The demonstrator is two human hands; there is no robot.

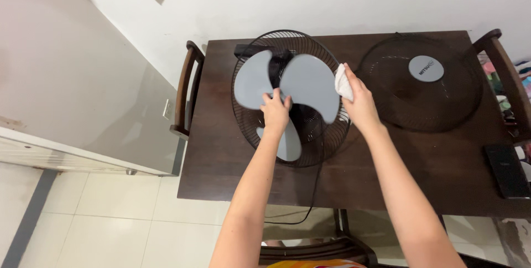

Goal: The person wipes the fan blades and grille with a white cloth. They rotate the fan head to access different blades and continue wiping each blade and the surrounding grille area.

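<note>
head view: a fan (287,102) lies on its back on a dark wooden table (420,163), its rear cage (246,129) facing up like a bowl and the grey blades (307,88) exposed, so every blade can be reached from above. the left hand (275,110) sits at the hub where the three blades meet, fingers curled around it in a loose grip; this looks like a brace that keeps the blades from turning. the right hand (359,102) is closed around a bunched white cloth (343,82), pinched between thumb and fingers, and the cloth is pressed to the outer edge of the right-hand blade, just at the cage rim. holding the cloth wadded gives it a firm pad against the thin blade.

the front grille (420,82), with its grey round centre cap, lies flat on the table to the right, apart from the fan and clear of both arms, which is why the blades are open to reach. the cord (310,201) drops off the near table edge toward the tiled floor (110,212). a dark flat phone (506,171) rests near the right edge, well apart from the hands. wooden chairs (185,94) stand at the table's ends, and a grey cabinet (83,107) stands to the left against the wall.
</note>
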